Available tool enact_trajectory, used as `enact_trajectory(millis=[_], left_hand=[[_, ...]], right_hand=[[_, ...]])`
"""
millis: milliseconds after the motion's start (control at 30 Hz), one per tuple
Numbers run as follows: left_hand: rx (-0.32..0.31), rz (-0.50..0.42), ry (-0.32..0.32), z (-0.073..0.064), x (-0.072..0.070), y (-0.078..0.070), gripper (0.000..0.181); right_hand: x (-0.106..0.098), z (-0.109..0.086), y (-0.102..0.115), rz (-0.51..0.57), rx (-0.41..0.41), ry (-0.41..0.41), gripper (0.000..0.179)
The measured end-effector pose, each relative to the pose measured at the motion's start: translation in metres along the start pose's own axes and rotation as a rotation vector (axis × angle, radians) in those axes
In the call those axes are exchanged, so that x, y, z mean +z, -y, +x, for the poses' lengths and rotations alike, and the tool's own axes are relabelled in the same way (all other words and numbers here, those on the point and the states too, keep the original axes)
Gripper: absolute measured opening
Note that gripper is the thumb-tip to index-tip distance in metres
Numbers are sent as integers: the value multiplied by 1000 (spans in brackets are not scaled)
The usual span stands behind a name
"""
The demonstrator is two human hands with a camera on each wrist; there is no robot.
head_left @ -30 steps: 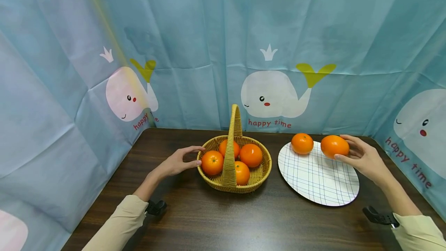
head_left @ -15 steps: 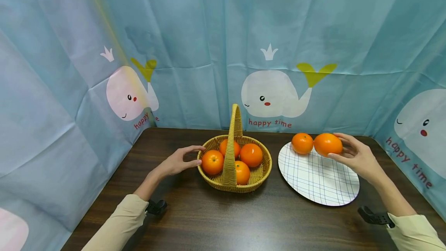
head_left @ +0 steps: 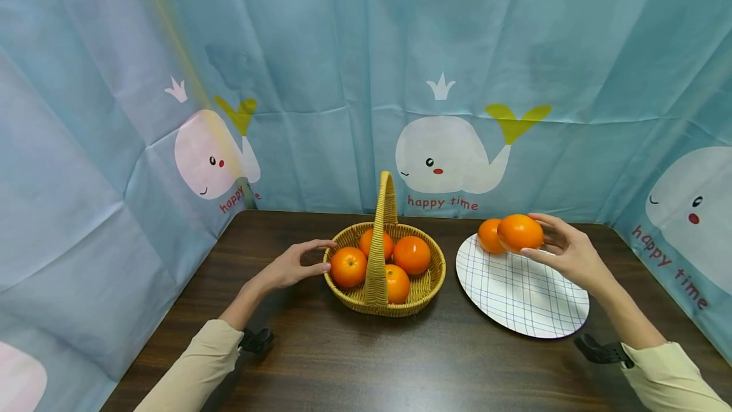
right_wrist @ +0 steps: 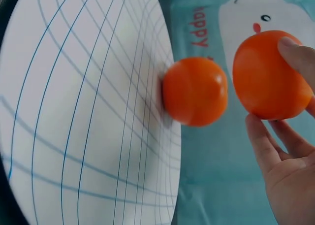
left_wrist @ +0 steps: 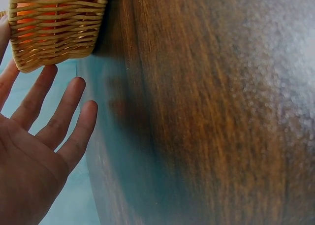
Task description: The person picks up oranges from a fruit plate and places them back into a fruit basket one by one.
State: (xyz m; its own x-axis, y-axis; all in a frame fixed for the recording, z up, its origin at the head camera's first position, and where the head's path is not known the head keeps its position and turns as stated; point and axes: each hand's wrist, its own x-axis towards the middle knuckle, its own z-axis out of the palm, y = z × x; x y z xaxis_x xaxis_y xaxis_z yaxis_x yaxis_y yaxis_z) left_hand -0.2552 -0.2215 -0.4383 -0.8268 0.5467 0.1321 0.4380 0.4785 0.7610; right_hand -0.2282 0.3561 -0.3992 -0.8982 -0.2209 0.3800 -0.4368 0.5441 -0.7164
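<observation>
My right hand (head_left: 572, 260) holds an orange (head_left: 520, 233) between thumb and fingers above the back of a white checked plate (head_left: 534, 297). In the right wrist view the held orange (right_wrist: 270, 75) is raised off the plate, and a second orange (right_wrist: 195, 91) sits on the plate beside it. From the head view the held one partly covers that second orange (head_left: 489, 236). My left hand (head_left: 291, 266) touches the left rim of a yellow wicker basket (head_left: 394, 310) with spread, fairly straight fingers (left_wrist: 61, 114). Several oranges lie in the basket, under its tall arched handle (head_left: 377, 259).
The basket and plate stand side by side on a dark brown wooden table (head_left: 366, 361). Behind the table hangs a light blue curtain (head_left: 320, 113) with whale prints. Each wrist wears a black strap with a small device.
My right hand has carried the orange left and slightly up, from beside the plate's other orange to partly in front of it. The left hand and basket stay put.
</observation>
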Motion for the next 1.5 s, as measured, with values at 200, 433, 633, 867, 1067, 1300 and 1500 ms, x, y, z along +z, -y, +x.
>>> enact_trajectory(millis=[200, 433, 633, 867, 1067, 1300, 1500], left_hand=[[5, -2, 0, 0, 0, -1, 50], [-4, 0, 1, -1, 1, 0, 50], [1, 0, -3, -2, 2, 1, 49], [13, -1, -1, -2, 1, 1, 49], [16, -8, 1, -1, 0, 1, 49], [15, -2, 1, 0, 0, 2, 49], [15, 1, -3, 0, 0, 3, 49]], right_hand=[[10, 4, 4, 40, -12, 7, 74], [23, 9, 7, 72, -31, 13, 71], [33, 14, 8, 87, -55, 26, 69], [47, 23, 12, 112, -70, 60, 69], [59, 33, 20, 155, -87, 90, 70], [76, 48, 26, 244, -87, 115, 69], [93, 61, 38, 310, -103, 149, 70]])
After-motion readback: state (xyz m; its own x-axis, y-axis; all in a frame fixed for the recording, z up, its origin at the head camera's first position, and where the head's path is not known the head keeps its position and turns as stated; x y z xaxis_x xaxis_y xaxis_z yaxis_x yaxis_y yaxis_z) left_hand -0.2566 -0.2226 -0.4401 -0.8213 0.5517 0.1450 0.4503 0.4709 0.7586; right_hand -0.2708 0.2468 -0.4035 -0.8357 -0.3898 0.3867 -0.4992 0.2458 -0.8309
